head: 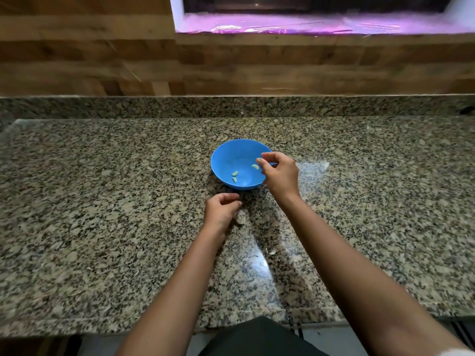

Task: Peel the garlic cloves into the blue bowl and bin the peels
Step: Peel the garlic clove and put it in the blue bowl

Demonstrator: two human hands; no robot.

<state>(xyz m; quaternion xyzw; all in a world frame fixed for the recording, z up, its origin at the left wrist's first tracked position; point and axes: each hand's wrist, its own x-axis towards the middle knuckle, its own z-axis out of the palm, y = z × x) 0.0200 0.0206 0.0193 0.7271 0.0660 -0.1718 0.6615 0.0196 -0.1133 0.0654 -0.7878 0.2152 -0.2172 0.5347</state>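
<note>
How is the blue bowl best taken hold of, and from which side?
Pinch the far left rim, thumb inside, coming from the left. The bowl stands upright and open, and its thin rim is free there; the right hand hovers over the right rim.

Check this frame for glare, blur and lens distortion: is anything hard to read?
Head view: glare streaks the counter toward its front and right of the bowl; head view: the left hand and the pale scrap at its fingertips are motion-blurred; head view: the wide-angle lens bows the counter's edges; head view: the window ledge glows blown-out pink.
</note>
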